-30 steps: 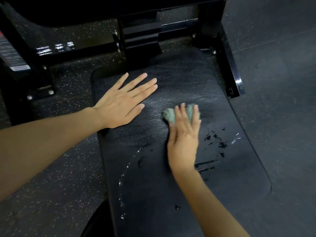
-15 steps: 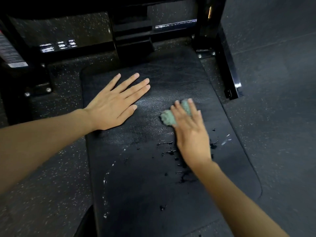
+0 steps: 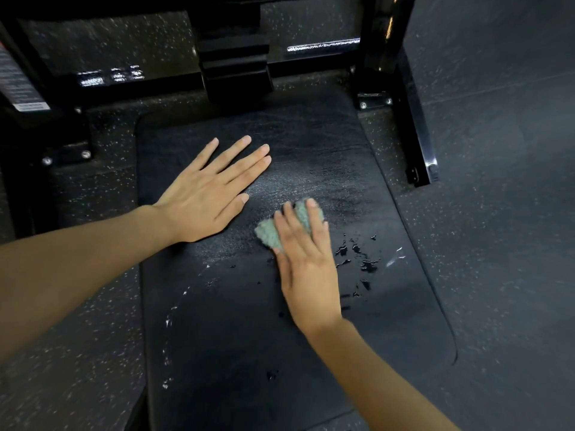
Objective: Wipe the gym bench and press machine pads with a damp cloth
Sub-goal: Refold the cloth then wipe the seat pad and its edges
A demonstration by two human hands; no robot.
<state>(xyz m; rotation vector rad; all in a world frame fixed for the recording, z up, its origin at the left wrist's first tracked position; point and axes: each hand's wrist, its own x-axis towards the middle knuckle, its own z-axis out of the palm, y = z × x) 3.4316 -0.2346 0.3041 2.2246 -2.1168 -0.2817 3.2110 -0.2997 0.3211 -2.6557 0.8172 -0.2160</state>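
Pale green cloth on a black bench pad, fine-grained, with glossy dark wet spots and whitish streaks. Floor: dark grey, flecked white. Machine frame: gloss black. Label: whitish.

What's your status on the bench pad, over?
Left hand flat on bench pad, right hand pressing green cloth onto it mid-pad. Water droplets right of the cloth not yet wiped. Nothing in the way.
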